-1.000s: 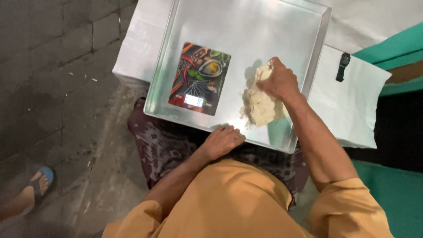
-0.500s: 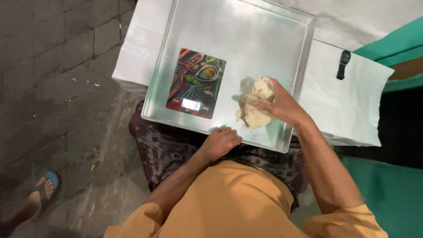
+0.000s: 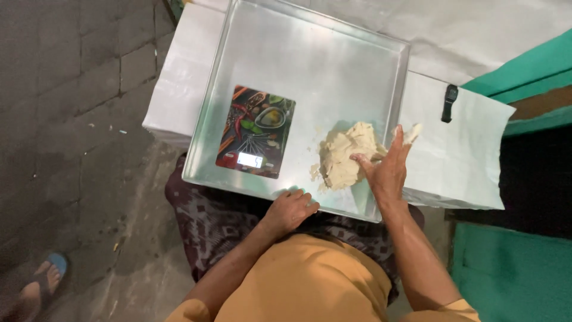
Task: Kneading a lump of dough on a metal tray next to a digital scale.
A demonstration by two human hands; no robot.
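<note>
From the head camera, looking straight down: a large square tray of shiny metal lies on a white-covered table, and the person sits close against its near edge. Inside the tray, toward the near right corner, sits a pale, rough lump of dough, with a few crumbs beside it. The right hand stands on edge against the lump's right side, fingers stretched and nearly straight, thumb pressed into the dough; it grips nothing, and a scrap of dough clings to the fingertips. The left hand rests loosely curled on the tray's near rim, holding nothing. Left of the dough, apart from it, lies a flat rectangular kitchen scale with a colourful printed top and a lit display. A small black object lies on the table right of the tray.

The step in hand looks like kneading or gathering the lump; the next move calls for a firm push while the left hand steadies the tray.
</note>
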